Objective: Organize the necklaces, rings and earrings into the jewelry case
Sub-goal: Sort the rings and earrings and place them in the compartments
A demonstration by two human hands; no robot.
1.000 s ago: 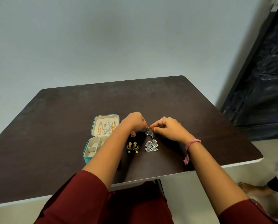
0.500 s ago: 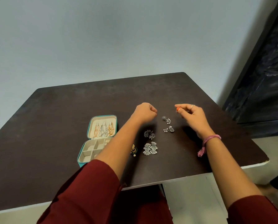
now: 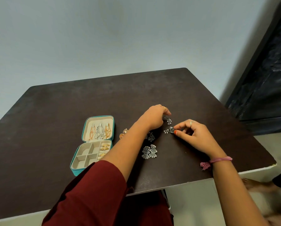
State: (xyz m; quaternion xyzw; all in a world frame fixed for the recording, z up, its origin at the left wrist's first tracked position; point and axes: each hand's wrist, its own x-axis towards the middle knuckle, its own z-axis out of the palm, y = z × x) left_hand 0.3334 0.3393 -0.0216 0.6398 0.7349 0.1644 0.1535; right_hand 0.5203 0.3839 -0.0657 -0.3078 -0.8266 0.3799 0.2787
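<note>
**Both hands on the last small silver earrings**

The left hand [image 3: 154,117] reaches across to the far small silver earring with white beads [image 3: 167,120]; its fingers curl down onto it, and it appears to be pinching it, though the fingertips are partly hidden. The right hand [image 3: 193,136] pinches the matching small silver beaded earring [image 3: 169,130] between thumb and forefinger, just near of the first one, low over the dark brown worktop [image 3: 55,111].

The teal zip-around jewelry case with a cream lining [image 3: 94,144] lies open to the left. Necklaces hang in its raised lid, and gold rings sit in the right-hand slots of its tray; the other compartments look unfilled. Loose on the worktop are a pair of fan-shaped silver earrings with pearl edges [image 3: 149,151] nearer the person, a dark silver earring [image 3: 151,137] partly hidden beside the left forearm, and a gold filigree earring [image 3: 123,133] between the case and that arm.

The risk here is likely the left forearm: it stretches over the loose pieces, so drawing it back towards the case could drag or scatter them. Both grips are fingertip pinches on small dangling pieces, so either earring could slip on the way across.
</note>
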